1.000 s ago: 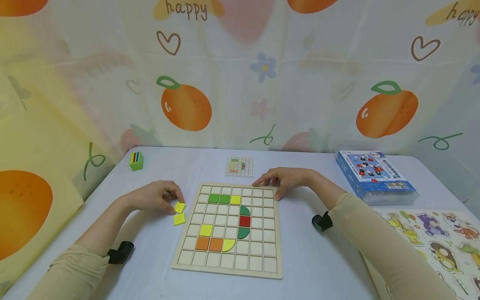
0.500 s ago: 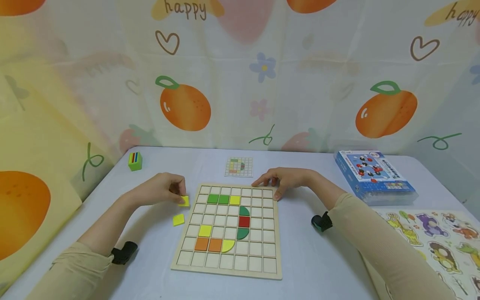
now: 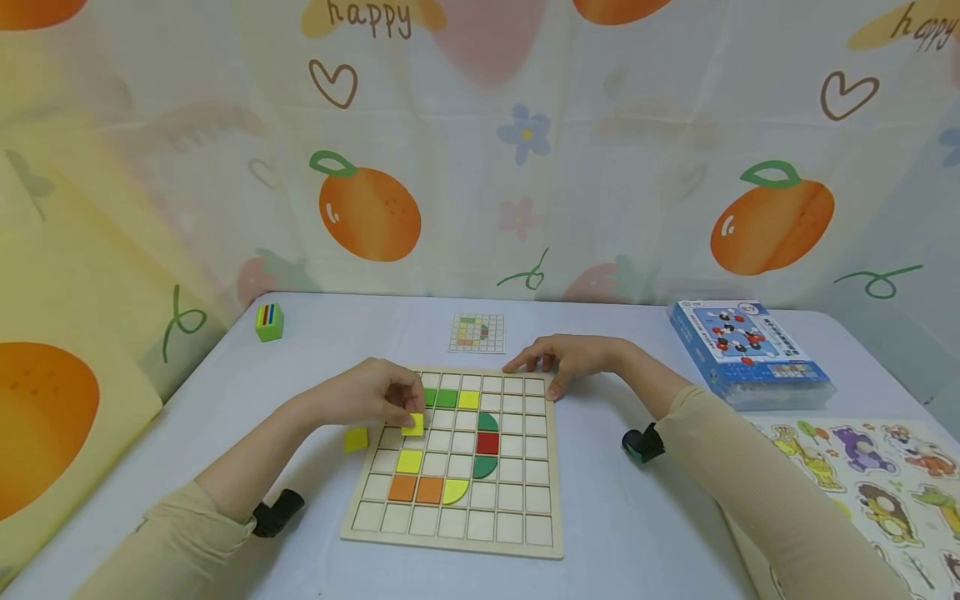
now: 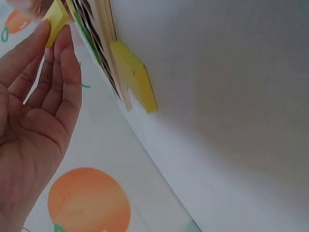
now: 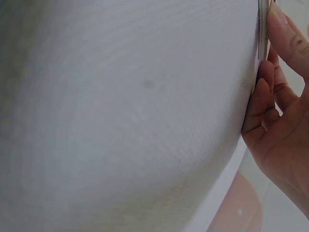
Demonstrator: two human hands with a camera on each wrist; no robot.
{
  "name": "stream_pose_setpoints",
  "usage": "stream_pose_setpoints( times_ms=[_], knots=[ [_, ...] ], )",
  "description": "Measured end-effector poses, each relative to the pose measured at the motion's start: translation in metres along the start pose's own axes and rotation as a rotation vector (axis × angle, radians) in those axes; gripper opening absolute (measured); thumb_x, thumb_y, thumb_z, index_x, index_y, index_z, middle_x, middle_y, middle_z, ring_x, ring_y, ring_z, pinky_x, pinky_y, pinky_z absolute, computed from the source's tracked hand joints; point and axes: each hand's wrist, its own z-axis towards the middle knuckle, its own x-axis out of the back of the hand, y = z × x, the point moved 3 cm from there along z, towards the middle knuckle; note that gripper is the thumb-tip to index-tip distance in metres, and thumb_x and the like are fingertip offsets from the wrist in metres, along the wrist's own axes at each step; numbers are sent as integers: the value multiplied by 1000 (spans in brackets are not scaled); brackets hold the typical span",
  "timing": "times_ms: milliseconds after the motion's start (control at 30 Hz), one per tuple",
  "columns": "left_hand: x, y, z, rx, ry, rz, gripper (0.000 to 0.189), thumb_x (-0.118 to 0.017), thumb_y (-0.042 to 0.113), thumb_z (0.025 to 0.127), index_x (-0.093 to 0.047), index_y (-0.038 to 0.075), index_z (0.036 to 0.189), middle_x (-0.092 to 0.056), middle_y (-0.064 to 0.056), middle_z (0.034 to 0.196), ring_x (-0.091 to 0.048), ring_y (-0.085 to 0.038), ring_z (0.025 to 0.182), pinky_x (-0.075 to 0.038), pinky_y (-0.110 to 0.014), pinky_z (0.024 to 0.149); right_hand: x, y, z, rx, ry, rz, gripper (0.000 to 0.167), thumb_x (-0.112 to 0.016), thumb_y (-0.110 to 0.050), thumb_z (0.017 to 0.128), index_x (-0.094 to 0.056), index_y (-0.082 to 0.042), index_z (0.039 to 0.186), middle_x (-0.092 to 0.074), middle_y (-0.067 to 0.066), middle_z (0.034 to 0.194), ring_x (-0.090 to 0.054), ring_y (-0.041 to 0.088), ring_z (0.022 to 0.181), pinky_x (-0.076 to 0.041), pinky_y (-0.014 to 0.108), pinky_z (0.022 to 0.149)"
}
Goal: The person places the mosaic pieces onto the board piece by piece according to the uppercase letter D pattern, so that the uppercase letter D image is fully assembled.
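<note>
Between thumb and fingertips my left hand [image 3: 367, 396] pinches a yellow square tile [image 3: 413, 426], close over the left side of a wooden grid board [image 3: 510, 527]. A second yellow tile [image 3: 356, 440] lies on the table beside the board's left edge, partly behind the forearm. My right hand [image 3: 573, 358] grips the board's far right corner, thumb at the right edge and fingers along the back edge. On the board are green squares [image 3: 447, 398], yellow squares [image 3: 409, 462], orange squares [image 3: 430, 490], a yellow quarter-round [image 3: 455, 492], a red square [image 3: 487, 443] and green quarter-rounds [image 3: 486, 467].
A small pattern card [image 3: 477, 333] lies behind the board. At the back left stands a green block-like stack [image 3: 269, 322] with coloured stripes. A blue boxed set [image 3: 750, 350] and a sheet of cartoon animals [image 3: 885, 483] are on the right.
My left hand has picked up one yellow tile from beside the board and carried it right, over the grid. The right hand has stayed at the corner.
</note>
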Motion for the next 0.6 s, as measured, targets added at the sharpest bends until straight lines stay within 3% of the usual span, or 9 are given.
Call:
stream_pose_setpoints(
  times_ms=[233, 600],
  knots=[
    [-9, 3, 5, 11, -26, 18, 8, -75, 8, 85, -68, 12, 86, -65, 1, 83, -56, -12, 77, -49, -21, 71, 0, 1, 0, -10, 6, 5, 70, -82, -12, 74, -57, -25, 139, -52, 8, 129, -43, 23, 109, -39, 32, 89],
    [-10, 3, 4, 13, -22, 21, 10, -74, 4, 84, -69, 12, 81, -69, 2, 81, -57, -10, 72, -49, -21, 68, 1, 2, 0, 14, -4, -4, 71, -81, -11, 75, -56, -22, 141, -53, 10, 129, -44, 23, 107, -40, 31, 88]
  ],
)
